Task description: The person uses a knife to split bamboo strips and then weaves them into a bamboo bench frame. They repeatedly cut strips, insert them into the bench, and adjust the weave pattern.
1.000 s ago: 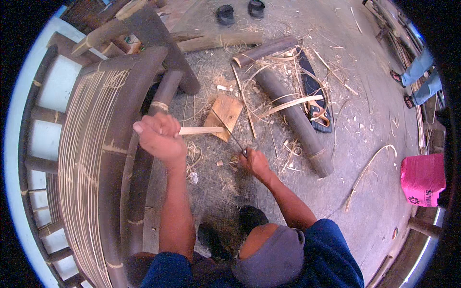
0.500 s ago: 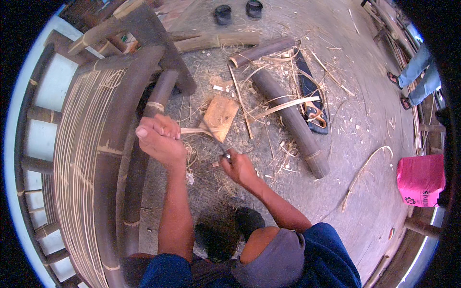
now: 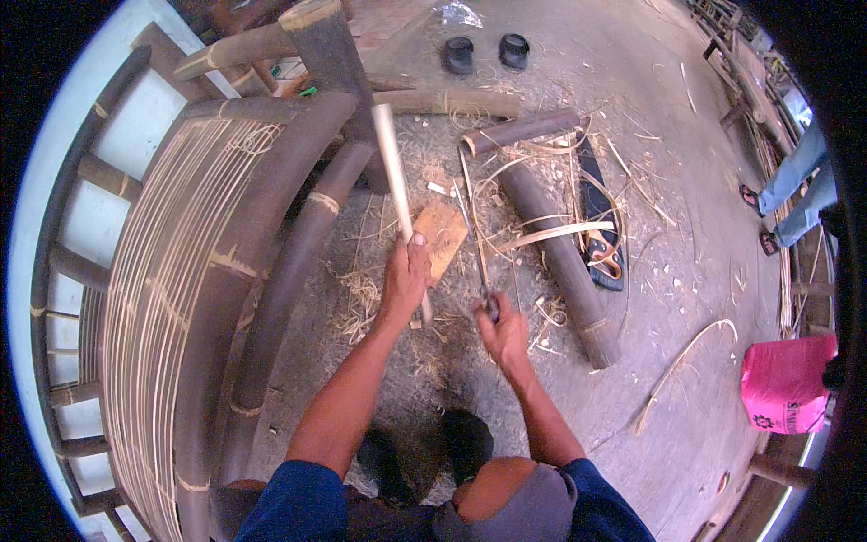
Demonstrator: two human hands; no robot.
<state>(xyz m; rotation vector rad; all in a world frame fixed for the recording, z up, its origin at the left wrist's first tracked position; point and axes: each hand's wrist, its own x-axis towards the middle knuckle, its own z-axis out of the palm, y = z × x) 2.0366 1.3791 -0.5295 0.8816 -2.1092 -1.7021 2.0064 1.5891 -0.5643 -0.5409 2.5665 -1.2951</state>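
My left hand (image 3: 406,275) is closed around a long pale bamboo strip (image 3: 392,158), which stands nearly upright in the picture, its lower end showing below my fingers. To the right, my right hand (image 3: 504,336) grips a knife (image 3: 492,310) by its handle. The thin blade points away from me, apart from the strip and hard to separate from the shavings behind it. Between and beyond my hands lies a tan wooden block (image 3: 440,242) on the floor, partly covered by my left hand and the strip.
Left stands a dark bamboo bench (image 3: 316,217) with a slatted seat. A thick dark bamboo pole (image 3: 560,262) and a handsaw (image 3: 603,256) lie at right among curled shavings. A pink bag (image 3: 786,384) and a person's legs (image 3: 799,194) are at far right; dark sandals (image 3: 459,56) lie beyond.
My left hand has moved right, and the strip has swung from sideways to nearly upright. My right hand has shifted right with the knife, whose blade has come away from the strip.
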